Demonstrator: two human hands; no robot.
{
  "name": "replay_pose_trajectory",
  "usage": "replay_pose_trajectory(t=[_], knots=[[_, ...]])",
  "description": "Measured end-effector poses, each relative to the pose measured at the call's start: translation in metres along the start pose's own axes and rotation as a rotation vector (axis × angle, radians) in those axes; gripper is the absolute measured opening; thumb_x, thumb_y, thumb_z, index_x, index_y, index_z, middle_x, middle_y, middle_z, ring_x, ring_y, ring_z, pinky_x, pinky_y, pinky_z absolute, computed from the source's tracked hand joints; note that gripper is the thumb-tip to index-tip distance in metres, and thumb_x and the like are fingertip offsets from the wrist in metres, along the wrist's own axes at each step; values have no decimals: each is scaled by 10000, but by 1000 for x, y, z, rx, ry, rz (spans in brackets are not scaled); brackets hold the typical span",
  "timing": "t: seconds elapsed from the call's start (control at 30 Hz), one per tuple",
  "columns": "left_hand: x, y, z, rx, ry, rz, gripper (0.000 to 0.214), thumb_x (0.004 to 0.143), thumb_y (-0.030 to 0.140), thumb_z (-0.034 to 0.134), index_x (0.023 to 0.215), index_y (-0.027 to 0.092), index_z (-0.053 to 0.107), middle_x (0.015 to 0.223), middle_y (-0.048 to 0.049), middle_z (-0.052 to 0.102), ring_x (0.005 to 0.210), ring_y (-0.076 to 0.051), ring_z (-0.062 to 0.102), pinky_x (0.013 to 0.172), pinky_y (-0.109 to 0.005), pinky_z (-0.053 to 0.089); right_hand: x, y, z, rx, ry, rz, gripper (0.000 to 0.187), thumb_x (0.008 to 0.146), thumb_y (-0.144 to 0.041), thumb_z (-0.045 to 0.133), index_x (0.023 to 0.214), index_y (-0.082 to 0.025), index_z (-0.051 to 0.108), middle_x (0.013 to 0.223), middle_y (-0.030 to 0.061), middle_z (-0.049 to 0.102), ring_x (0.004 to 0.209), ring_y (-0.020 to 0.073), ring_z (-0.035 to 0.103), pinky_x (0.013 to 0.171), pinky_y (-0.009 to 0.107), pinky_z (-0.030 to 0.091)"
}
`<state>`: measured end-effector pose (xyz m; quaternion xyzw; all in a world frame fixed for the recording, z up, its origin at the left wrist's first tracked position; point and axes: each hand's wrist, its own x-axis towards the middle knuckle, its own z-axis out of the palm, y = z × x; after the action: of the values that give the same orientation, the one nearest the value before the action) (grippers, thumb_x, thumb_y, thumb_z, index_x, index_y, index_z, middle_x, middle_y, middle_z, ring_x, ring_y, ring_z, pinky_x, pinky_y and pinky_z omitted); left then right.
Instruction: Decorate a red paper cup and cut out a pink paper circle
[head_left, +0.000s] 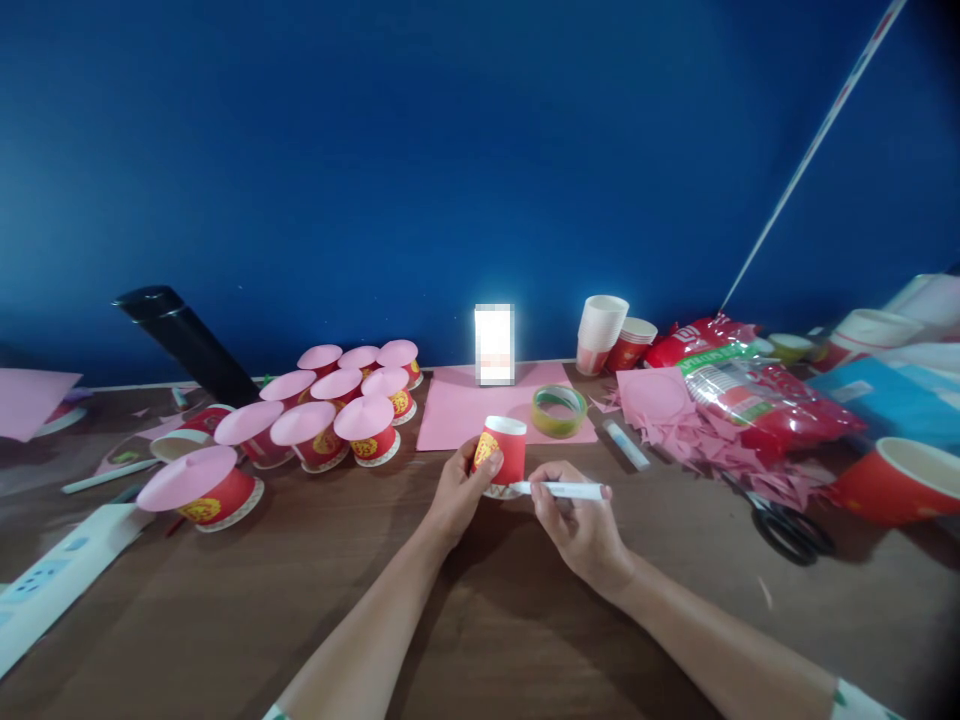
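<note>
A red paper cup point(511, 452) with a gold emblem stands upside down before me, its rim edged by a white band with a zigzag pattern. My left hand point(459, 490) is closed around the cup's left side, thumb across the front. In my right hand point(574, 525) is a white marker point(566, 490), pinched between thumb and fingers. The marker's tip points left and meets the band near the cup's lower right edge. Just behind the cup lie a roll of tape point(559, 411) and a pink paper sheet point(450, 410).
Several red cups topped with pink paper cones point(367, 418) stand left. A black flask point(191, 345) and white power strip point(71, 570) lie farther left. Rightward are stacked cups point(601, 330), a glue stick point(626, 445), pink scraps point(705, 445), scissors point(787, 530) and a red bag point(750, 385).
</note>
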<state>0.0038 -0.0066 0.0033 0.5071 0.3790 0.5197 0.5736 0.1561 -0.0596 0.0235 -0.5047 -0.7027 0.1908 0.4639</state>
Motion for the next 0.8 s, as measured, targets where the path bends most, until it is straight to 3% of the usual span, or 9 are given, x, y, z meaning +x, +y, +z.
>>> replay_pose_trajectory(t=[0.47, 0.8], knots=[[1, -4, -1, 5, 25, -2, 373, 729, 362, 608, 1026, 139, 584, 886, -56, 621, 723, -147, 544, 685, -252, 421, 2, 2, 0, -19, -70, -31, 153, 850, -265, 441, 763, -168, 520, 608, -14, 532, 501, 91, 468, 519, 205, 364], [2, -5, -2, -5, 6, -5, 327, 752, 362, 581, 994, 143, 591, 815, -37, 604, 699, -139, 533, 662, -244, 414, 1, 2, 0, -19, -22, -56, 145, 849, -247, 437, 764, -169, 526, 624, -12, 546, 494, 88, 484, 539, 202, 389]])
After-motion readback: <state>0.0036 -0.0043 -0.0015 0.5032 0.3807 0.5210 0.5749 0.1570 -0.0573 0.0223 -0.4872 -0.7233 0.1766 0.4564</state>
